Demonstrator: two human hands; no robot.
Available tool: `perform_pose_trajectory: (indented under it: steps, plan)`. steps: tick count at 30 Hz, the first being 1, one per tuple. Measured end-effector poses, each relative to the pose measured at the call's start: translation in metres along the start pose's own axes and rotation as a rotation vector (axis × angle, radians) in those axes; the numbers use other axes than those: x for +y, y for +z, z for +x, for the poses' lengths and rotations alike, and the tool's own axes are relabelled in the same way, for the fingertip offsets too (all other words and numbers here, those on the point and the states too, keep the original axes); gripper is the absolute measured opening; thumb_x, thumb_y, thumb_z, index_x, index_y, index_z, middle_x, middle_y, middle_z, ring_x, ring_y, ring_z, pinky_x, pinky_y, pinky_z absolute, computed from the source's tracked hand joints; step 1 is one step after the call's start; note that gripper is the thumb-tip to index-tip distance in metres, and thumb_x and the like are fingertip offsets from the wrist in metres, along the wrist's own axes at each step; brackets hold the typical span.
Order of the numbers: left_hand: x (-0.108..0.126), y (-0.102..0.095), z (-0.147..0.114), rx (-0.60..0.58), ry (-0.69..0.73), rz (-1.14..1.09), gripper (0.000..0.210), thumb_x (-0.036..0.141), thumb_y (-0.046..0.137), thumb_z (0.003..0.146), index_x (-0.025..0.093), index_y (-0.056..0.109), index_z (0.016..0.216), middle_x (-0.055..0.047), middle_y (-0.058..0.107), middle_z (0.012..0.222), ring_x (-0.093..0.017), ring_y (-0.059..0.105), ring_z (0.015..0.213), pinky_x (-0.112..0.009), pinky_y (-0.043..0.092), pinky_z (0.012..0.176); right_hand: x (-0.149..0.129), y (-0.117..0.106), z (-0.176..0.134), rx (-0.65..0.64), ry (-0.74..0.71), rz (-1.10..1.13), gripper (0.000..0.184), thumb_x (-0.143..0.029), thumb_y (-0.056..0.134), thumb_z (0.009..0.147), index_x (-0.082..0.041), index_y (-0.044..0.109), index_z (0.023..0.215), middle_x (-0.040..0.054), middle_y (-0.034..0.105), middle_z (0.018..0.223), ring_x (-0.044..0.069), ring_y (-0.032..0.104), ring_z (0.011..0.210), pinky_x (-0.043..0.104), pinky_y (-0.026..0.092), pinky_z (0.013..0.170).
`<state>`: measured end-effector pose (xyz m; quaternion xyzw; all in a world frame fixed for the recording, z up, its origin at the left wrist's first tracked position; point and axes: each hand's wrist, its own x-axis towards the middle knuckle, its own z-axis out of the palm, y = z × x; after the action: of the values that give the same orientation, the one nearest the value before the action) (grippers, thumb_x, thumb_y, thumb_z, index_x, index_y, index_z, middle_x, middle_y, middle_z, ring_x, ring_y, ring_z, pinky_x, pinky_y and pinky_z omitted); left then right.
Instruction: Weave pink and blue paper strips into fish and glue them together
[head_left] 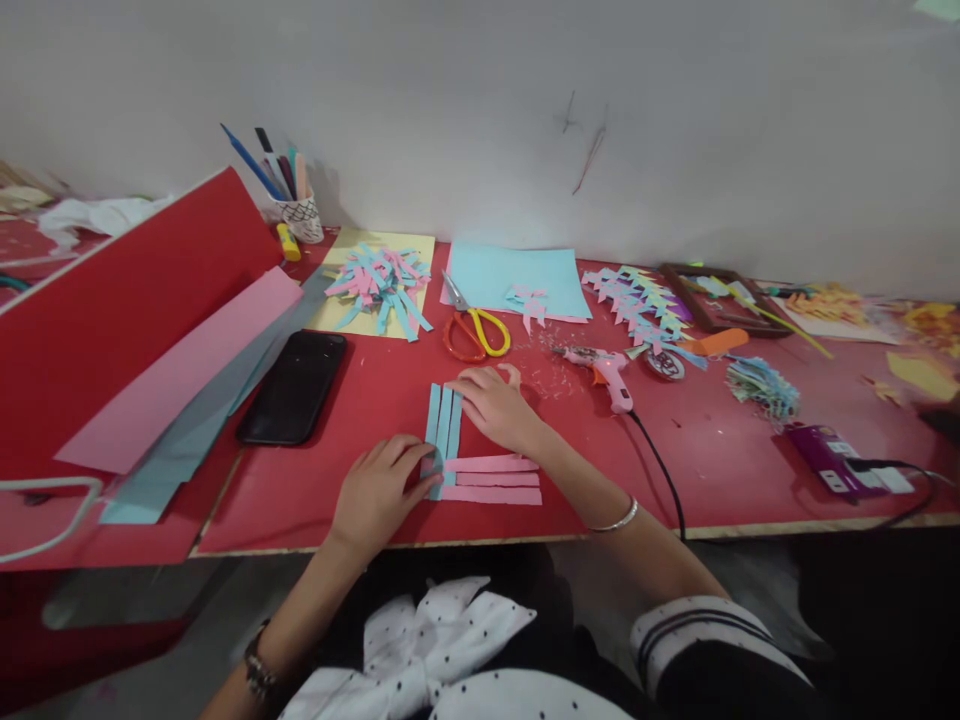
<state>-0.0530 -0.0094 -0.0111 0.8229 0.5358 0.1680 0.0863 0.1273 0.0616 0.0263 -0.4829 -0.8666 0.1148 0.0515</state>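
My left hand's [382,490] thumb and forefinger stand apart at the crossing where blue paper strips [444,420] meet pink paper strips [495,480] on the red tabletop [592,475]. Right hand [495,408] touches the blue ends; pinch undeterminable. Recommended: crossing held flat, edges parallel, snug.

White-cuffed black sleeve [716,670], silver bangle [619,521]

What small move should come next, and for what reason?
Perhaps the right hand should nudge the blue strips closer together: it rests at their upper ends, red table shows between them, and the left hand touches the corner where they meet the pink strips.
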Motion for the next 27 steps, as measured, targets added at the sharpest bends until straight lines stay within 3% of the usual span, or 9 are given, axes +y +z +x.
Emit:
perform_pose_trajectory:
  steps: [5, 9, 17, 24, 27]
  plan:
    - [-0.001, 0.002, 0.001, 0.018, -0.005, -0.024, 0.021, 0.030, 0.054, 0.078, 0.021, 0.061, 0.096, -0.005, 0.063, 0.089, -0.018, 0.060, 0.082, -0.028, 0.047, 0.070, -0.008, 0.004, 0.017, -0.002, -0.011, 0.018, 0.045, -0.029, 0.052, 0.081, -0.016, 0.043, 0.123, 0.0117, 0.052, 0.117, 0.024, 0.042, 0.110, 0.048, 0.014, 0.097]
    - [0.000, 0.002, 0.002, 0.022, -0.006, -0.052, 0.022, 0.029, 0.055, 0.077, 0.020, 0.061, 0.096, -0.005, 0.063, 0.087, -0.018, 0.060, 0.082, -0.029, 0.048, 0.070, -0.012, 0.003, 0.027, -0.036, -0.012, 0.046, 0.040, -0.022, 0.054, 0.078, -0.016, 0.048, 0.117, 0.0094, 0.058, 0.106, 0.024, 0.044, 0.106, 0.048, 0.015, 0.095]
    - [0.001, 0.000, 0.002, 0.012, -0.025, -0.092, 0.021, 0.029, 0.053, 0.078, 0.020, 0.060, 0.096, -0.005, 0.063, 0.088, -0.018, 0.059, 0.082, -0.029, 0.047, 0.070, -0.009, -0.010, 0.028, -0.075, -0.099, 0.414, 0.024, -0.014, 0.049, 0.078, -0.019, 0.056, 0.100, 0.0019, 0.062, 0.097, 0.012, 0.054, 0.079, 0.031, 0.032, 0.082]
    - [0.003, -0.003, 0.004, 0.001, -0.055, -0.094, 0.021, 0.029, 0.054, 0.077, 0.021, 0.059, 0.096, -0.004, 0.063, 0.088, -0.018, 0.060, 0.082, -0.026, 0.046, 0.068, -0.004, -0.011, 0.023, 0.002, -0.121, 0.380, 0.024, -0.018, 0.048, 0.080, -0.017, 0.055, 0.103, 0.0041, 0.062, 0.094, 0.014, 0.054, 0.086, 0.028, 0.038, 0.080]
    - [0.005, -0.005, 0.006, -0.014, -0.076, -0.089, 0.021, 0.029, 0.053, 0.078, 0.021, 0.059, 0.097, -0.004, 0.062, 0.087, -0.017, 0.060, 0.078, -0.025, 0.046, 0.068, -0.005, -0.014, 0.019, 0.004, -0.168, 0.391, 0.028, -0.013, 0.047, 0.079, -0.017, 0.052, 0.106, 0.0066, 0.057, 0.103, 0.014, 0.053, 0.089, 0.029, 0.040, 0.082]
